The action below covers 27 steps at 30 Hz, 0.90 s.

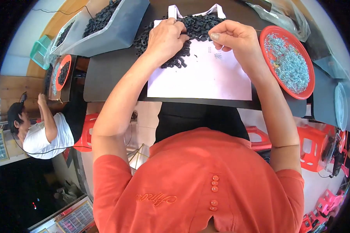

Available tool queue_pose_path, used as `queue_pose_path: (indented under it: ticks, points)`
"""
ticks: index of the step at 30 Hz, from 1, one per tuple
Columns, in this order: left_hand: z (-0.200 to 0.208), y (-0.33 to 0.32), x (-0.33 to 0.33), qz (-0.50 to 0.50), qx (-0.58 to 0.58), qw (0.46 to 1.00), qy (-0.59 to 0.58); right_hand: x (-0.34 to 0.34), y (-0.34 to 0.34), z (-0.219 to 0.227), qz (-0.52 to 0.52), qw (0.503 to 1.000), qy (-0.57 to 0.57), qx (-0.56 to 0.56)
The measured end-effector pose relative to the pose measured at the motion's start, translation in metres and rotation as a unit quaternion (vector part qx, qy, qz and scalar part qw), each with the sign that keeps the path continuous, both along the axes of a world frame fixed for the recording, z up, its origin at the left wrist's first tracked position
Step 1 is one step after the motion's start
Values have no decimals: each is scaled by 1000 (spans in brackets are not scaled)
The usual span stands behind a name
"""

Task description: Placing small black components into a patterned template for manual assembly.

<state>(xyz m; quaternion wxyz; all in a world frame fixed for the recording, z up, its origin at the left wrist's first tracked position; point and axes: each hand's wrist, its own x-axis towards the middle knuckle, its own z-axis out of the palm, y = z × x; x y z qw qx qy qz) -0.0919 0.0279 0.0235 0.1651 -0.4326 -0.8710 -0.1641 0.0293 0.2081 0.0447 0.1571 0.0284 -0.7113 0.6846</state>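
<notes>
A heap of small black plastic pieces [200, 26] lies across the far part of a white sheet [198, 87] on the dark table. My left hand [166, 38] rests on the left side of this heap, fingers curled and drawn together among the pieces; whatever is between them is hidden. Just right of it, over the heap's right end, my right hand [237, 40] has its thumb and forefinger pinched. What they hold, if anything, is too small to make out. To the right stands a red round tray [265, 39] with many small, shiny silver metal parts [289, 68].
A grey plastic bin [122, 33] with more black pieces stands at the far left. Clear plastic bags [287, 19] lie at the far right. On the left, another person [46, 130] sits by an orange tray [68, 64]. Red stools [311, 147] stand below the table.
</notes>
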Motion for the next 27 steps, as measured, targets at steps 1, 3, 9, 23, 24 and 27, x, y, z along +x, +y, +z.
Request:
queue_pose_path:
  ticks: [1,3,9,23,24,27]
  points:
    - [0,1,1,-3,0,1000,18,-1,1,-2,3,1000,2,0]
    - [1,3,-2,-9,-24,999,27,-2,2,-3,5,1000,5,1]
    - [-1,2,-5,-13,-55,997,59,-1,2,0,-20,1000,-7,19]
    - [19,1,47,-40,298,837,-456,-1,-1,-3,0,999,40,-30]
    - [19,2,53,-44,331,797,-503,0,-2,-3,5,999,41,-31]
    - [16,2,60,-68,376,725,-573,0,-3,-5,4,999,35,28]
